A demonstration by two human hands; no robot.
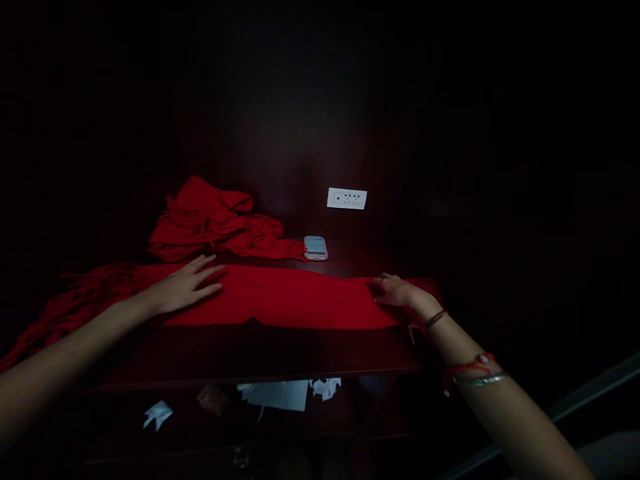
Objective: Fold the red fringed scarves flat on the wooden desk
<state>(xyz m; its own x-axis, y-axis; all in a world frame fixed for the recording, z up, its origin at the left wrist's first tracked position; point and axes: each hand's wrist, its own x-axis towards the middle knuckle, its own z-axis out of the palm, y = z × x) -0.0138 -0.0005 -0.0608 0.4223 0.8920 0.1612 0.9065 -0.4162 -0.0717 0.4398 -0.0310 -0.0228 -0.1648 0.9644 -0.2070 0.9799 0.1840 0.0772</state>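
Observation:
A red fringed scarf (pixel 300 300) lies folded in a long flat strip across the dark wooden shelf. My left hand (pixel 186 285) rests on its left part, fingers spread and pointing right. On the right part, near that end, my right hand (pixel 393 290) touches the cloth with its fingers stretched out and slightly bent. Loose fringe (pixel 85 293) spreads over the shelf's left side. Neither hand grips anything. Behind the strip sits a heap of crumpled red cloth (pixel 210 220), also with fringe.
A lit phone (pixel 315 248) lies behind the scarf, touching the heap's fringe. A white wall socket (pixel 347 198) is set in the back panel. On a lower shelf are papers (pixel 277 395), crumpled white scraps (pixel 158 415) and a small brownish item (pixel 213 399). The surroundings are very dark.

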